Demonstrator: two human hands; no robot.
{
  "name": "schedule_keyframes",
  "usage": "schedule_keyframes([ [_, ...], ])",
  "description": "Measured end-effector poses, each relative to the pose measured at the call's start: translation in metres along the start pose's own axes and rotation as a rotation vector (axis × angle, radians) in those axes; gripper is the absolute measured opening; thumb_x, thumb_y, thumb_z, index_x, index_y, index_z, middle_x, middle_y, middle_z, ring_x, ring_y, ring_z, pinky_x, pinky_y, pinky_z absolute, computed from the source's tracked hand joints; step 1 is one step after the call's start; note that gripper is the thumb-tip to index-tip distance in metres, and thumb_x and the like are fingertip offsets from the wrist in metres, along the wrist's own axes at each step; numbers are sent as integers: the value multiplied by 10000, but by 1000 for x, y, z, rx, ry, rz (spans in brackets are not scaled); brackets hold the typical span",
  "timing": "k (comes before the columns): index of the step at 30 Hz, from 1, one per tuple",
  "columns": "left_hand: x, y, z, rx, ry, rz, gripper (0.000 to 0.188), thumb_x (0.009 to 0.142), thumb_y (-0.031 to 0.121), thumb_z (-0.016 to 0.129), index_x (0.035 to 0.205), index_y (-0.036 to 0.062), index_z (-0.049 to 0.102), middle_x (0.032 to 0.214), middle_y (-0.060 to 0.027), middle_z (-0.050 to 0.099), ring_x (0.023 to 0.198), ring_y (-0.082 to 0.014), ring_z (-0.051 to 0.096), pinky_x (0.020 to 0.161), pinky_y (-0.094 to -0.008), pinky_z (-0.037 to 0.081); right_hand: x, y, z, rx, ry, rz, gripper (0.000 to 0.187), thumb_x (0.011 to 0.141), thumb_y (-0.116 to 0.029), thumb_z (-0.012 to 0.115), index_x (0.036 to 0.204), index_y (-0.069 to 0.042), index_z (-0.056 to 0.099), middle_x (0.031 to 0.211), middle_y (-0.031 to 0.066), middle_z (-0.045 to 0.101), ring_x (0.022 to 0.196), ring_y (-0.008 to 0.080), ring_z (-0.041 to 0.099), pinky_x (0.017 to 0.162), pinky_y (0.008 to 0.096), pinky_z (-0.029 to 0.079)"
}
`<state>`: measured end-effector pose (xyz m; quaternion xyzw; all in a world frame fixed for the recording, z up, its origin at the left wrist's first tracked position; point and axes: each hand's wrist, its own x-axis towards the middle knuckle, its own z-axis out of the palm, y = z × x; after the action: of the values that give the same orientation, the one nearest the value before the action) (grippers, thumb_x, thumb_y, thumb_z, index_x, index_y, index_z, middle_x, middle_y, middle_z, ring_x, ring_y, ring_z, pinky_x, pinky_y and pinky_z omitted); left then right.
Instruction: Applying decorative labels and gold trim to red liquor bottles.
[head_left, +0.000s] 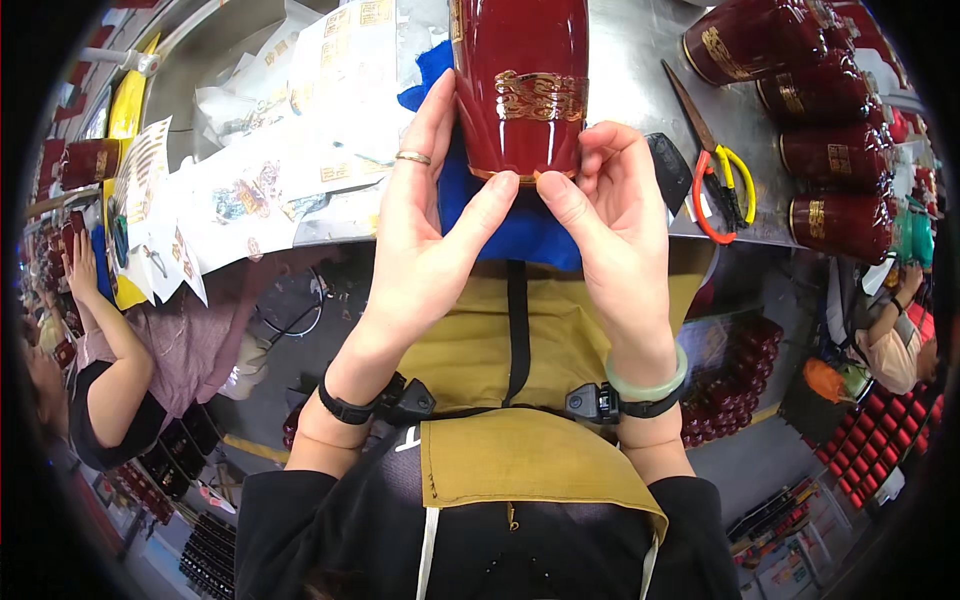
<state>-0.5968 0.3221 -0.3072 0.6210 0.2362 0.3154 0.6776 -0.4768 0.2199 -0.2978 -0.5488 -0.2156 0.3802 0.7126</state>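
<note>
A glossy dark red jar [522, 125] with a gold patterned band lies between my two hands at the table's near edge, its base toward me and its far end out of the picture. My left hand [425, 205] is laid along its left side, thumb pressed at the base rim. On the right side, my right hand [615, 205] has curled fingers against the jar and its thumb at the same rim. A thin gold strip [530, 177] runs round that rim. Under the jar is a blue cloth [545, 235].
Scissors [715, 170] with red and yellow handles lie right of my right hand, near a black pad [668, 165]. More dark red jars [835, 160] stand at the right. Decal sheets [310, 130] cover the table's left. Other people [115, 330] work at both sides.
</note>
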Motion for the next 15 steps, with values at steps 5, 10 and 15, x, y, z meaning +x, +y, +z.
schedule_keyframes([
  [5, 0, 3, 3, -2, 21, -20, 774, 930, 32, 664, 1549, -78, 213, 1590, -234, 305, 1488, -280, 297, 1217, -391, 240, 1, -8, -4, -74, -35, 37, 375, 911, 2, 706, 1211, -19, 483, 1027, -2, 419, 897, 59, 438, 827, 200, 430],
  [10, 2, 7, 5, -41, 49, -59, 776, 925, 41, 676, 1547, -71, 225, 1572, -224, 334, 1466, -271, 330, 1209, -392, 255, 1, -9, -5, -29, -15, 66, 377, 905, -16, 712, 1208, -22, 489, 1011, -6, 424, 868, 52, 423, 789, 186, 418],
  [15, 1, 2, 3, -15, 36, -38, 782, 919, 42, 684, 1548, -63, 232, 1567, -216, 346, 1461, -267, 339, 1203, -387, 267, 1, -3, -2, -66, -3, 35, 375, 902, -28, 720, 1199, -21, 490, 1009, -4, 425, 855, 49, 416, 758, 185, 414],
])
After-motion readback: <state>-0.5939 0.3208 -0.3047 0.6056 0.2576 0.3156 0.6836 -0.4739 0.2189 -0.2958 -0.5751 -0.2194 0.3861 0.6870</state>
